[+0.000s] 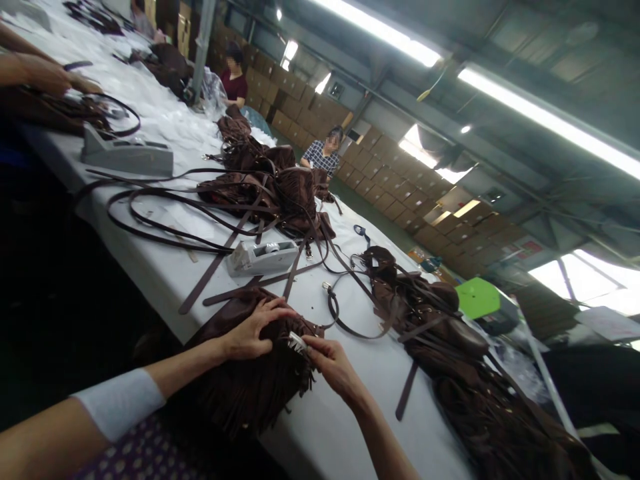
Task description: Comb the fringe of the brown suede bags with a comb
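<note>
A dark brown fringed leather bag [240, 380] lies at the near edge of the white table, its fringe hanging down. My left hand [255, 330] rests on top of it, fingers stretched out and thumb apart. At the bag's right side, my right hand [327, 360] pinches a small whitish, shiny piece [297, 343] against the fringe; its exact kind is not clear. Just beyond the bag is a grey tape dispenser [265, 258], with brown leather straps [250, 290] lying around it. A looped strap with a buckle [334, 307] lies beyond my right hand.
More brown fringed bags lie in piles ahead [295, 190] and on the right [425, 313]. A second tape dispenser [127, 157] stands at the left table edge, near another person's hands [50, 77]. A metal post [204, 50] rises from the table; a bright green object [477, 298] is at right.
</note>
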`<state>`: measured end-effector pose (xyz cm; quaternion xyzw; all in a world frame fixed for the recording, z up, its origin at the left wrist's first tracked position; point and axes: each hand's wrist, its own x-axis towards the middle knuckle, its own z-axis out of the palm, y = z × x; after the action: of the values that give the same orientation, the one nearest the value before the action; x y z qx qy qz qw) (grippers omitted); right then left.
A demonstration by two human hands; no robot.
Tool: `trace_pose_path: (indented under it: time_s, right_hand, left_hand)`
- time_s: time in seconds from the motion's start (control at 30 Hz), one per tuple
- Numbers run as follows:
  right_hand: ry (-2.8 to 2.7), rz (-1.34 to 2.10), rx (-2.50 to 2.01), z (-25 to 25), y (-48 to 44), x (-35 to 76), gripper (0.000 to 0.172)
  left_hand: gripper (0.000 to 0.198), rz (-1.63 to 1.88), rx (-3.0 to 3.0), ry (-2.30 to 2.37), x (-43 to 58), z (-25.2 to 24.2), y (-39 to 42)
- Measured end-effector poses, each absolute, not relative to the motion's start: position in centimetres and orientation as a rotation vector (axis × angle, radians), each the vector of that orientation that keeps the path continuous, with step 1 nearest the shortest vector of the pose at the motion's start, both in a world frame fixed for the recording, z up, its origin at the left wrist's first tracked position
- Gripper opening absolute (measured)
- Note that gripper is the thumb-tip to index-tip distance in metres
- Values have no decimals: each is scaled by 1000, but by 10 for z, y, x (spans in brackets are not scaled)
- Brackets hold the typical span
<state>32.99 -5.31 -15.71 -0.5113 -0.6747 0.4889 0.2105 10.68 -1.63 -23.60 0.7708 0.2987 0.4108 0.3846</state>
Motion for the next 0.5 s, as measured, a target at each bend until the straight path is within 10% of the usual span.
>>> trace_pose_path:
  time_s: [0.5]
  right_hand:
    - [-2267, 1115, -1453, -111, -63, 291, 21]
  left_hand:
    - [18, 842, 2316, 883, 156, -261, -3]
